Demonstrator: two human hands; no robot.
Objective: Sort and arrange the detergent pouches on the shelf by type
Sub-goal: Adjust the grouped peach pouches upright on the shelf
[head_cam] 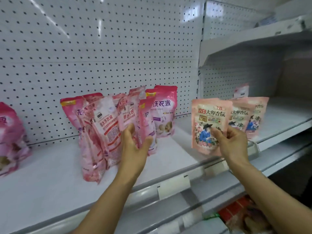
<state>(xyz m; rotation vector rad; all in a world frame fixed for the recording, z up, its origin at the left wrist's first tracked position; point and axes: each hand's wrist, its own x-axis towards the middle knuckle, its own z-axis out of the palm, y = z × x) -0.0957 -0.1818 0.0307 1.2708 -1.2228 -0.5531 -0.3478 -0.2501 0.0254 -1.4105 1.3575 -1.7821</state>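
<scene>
Leftmost pouch point(10, 139) (edge-cropped)

Shop aisle, retail shelving. White metal shelf point(50, 183) backed by perforated pegboard panel point(101, 48), blank price-tag holders point(173, 186) clipped on near edge. Identical packaged detergent pouches point(162, 112) stocked in rows, more goods point(244, 215) on tier below.

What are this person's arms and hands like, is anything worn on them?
Both arms are bare as far as the picture shows: no sleeves, gloves, watch or rings visible on the left hand or the right hand. The forearms are slim, the fingernails short and unpainted.
</scene>
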